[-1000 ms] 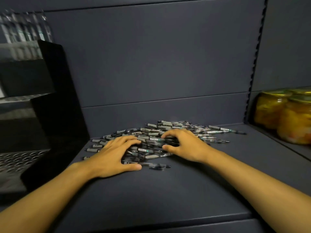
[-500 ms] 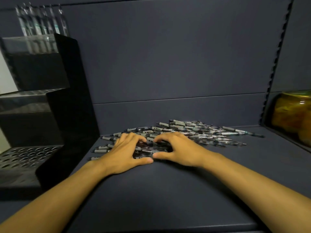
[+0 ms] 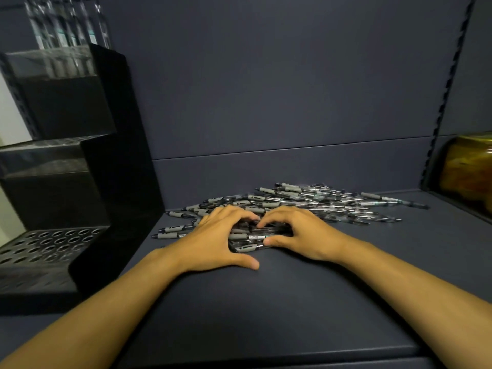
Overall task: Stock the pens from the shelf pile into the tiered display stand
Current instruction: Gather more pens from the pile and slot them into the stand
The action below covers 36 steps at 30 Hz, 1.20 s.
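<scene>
While cupped together over the near edge of a pile of pens [image 3: 306, 202], left hand [image 3: 213, 239] and right hand [image 3: 300, 234] on a dark shelf [image 3: 266, 310], both palm down. Fingers of both curled around a small bundle of pens [image 3: 250, 239] between them, index fingertips almost meeting above it, thumbs closing in from the near side. Left thumb flat on the shelf surface, right thumb against the bundle's near side. Both forearms bare, reaching in from the bottom corners.

Rest of the pile spread loosely behind and to the right of the hands, grey grips and clear barrels pointing every way, a few strays poking out to the left.

At far left, a black tiered display stand [image 3: 114, 155] on the same shelf, well apart from the hands. Lowest tier [image 3: 48, 245] a panel of round holes. Top tier already with upright pens [image 3: 66, 35], blurred. Middle tier too dim to tell.

At far right, in the next bay, a jar [image 3: 468, 171] of yellow contents, partly cut off.
</scene>
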Each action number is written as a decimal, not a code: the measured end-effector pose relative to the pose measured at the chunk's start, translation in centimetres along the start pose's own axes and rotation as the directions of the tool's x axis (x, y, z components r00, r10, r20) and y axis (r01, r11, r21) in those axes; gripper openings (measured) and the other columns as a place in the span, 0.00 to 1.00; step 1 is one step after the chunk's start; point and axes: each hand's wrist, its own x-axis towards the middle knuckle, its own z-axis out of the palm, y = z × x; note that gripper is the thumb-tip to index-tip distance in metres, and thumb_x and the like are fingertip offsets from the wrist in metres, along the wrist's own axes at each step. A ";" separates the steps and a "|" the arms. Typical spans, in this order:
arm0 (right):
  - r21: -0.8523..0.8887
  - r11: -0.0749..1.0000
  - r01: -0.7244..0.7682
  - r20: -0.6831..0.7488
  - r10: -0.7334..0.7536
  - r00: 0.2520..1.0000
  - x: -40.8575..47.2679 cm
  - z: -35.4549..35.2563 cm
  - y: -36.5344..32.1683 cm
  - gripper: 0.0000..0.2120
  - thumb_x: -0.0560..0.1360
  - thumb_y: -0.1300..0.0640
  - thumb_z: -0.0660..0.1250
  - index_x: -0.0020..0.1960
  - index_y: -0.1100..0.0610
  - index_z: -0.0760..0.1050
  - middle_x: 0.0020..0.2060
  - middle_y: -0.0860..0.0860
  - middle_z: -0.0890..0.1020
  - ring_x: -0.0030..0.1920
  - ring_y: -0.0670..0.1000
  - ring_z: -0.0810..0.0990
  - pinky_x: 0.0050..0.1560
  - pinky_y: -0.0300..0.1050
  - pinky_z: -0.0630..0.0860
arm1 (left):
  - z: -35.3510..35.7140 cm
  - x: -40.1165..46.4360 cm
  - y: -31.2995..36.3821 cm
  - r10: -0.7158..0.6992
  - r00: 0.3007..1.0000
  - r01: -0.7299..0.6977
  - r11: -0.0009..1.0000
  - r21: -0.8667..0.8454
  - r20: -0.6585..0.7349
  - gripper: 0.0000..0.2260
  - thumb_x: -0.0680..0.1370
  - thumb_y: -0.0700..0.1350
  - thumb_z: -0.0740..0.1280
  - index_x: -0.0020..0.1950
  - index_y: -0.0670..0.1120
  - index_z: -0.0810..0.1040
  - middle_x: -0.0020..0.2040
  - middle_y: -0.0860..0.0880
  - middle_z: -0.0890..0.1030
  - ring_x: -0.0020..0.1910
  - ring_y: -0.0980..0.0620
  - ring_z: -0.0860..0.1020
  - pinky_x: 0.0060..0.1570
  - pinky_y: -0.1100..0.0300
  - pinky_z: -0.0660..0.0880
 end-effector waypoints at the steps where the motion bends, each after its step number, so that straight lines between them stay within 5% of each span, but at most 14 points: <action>1: 0.000 1.000 -0.004 -0.003 0.004 1.000 -0.1 -0.1 0.0 0.17 0.76 0.46 0.71 0.63 0.45 0.77 0.64 0.43 0.77 0.66 0.43 0.72 0.64 0.34 0.62 | -0.4 -0.2 -0.3 0.003 1.000 -0.004 0.999 0.033 0.021 0.40 0.63 0.73 0.70 0.72 0.67 0.60 0.70 0.64 0.62 0.70 0.62 0.59 0.70 0.57 0.61; 7: 0.017 0.999 -0.029 -0.004 0.029 1.000 -0.3 0.0 0.3 0.16 0.75 0.44 0.70 0.62 0.42 0.77 0.64 0.43 0.76 0.67 0.45 0.72 0.70 0.43 0.66 | -1.5 -1.6 -2.6 -0.113 0.992 0.112 0.993 0.029 0.054 0.41 0.58 0.80 0.61 0.69 0.69 0.60 0.72 0.63 0.62 0.72 0.61 0.61 0.73 0.53 0.63; 17: 0.141 0.990 -0.020 -0.094 0.034 0.995 -0.8 -0.4 0.5 0.07 0.77 0.51 0.70 0.54 0.47 0.82 0.54 0.40 0.81 0.56 0.38 0.76 0.56 0.24 0.66 | 0.0 0.1 -0.2 -0.148 0.989 0.145 0.976 0.166 0.009 0.29 0.72 0.72 0.59 0.69 0.62 0.62 0.68 0.57 0.67 0.68 0.55 0.62 0.69 0.53 0.57; 22: 0.124 0.992 -0.009 -0.101 0.022 0.995 -0.7 -0.2 0.5 0.05 0.76 0.52 0.71 0.52 0.49 0.83 0.53 0.41 0.81 0.55 0.39 0.77 0.55 0.25 0.66 | 0.0 0.2 0.7 -0.153 0.988 0.142 0.958 0.249 0.025 0.38 0.67 0.76 0.51 0.71 0.57 0.62 0.66 0.55 0.67 0.66 0.54 0.64 0.69 0.53 0.61; 33: 0.264 0.963 -0.060 -0.217 0.120 0.969 -0.4 0.1 0.3 0.10 0.70 0.50 0.77 0.47 0.48 0.77 0.44 0.42 0.81 0.45 0.37 0.78 0.45 0.27 0.70 | 0.5 0.7 2.0 -0.101 0.995 0.092 0.965 0.247 0.023 0.34 0.75 0.69 0.58 0.75 0.52 0.60 0.68 0.51 0.67 0.68 0.52 0.64 0.69 0.53 0.62; 36: 0.339 0.940 -0.028 -0.198 0.100 0.975 -0.6 0.2 0.2 0.07 0.74 0.52 0.74 0.50 0.50 0.78 0.45 0.44 0.82 0.46 0.38 0.80 0.49 0.30 0.73 | 0.1 0.8 2.2 -0.085 0.996 0.074 0.966 0.246 0.033 0.33 0.75 0.69 0.60 0.73 0.51 0.62 0.68 0.51 0.68 0.68 0.52 0.66 0.67 0.55 0.64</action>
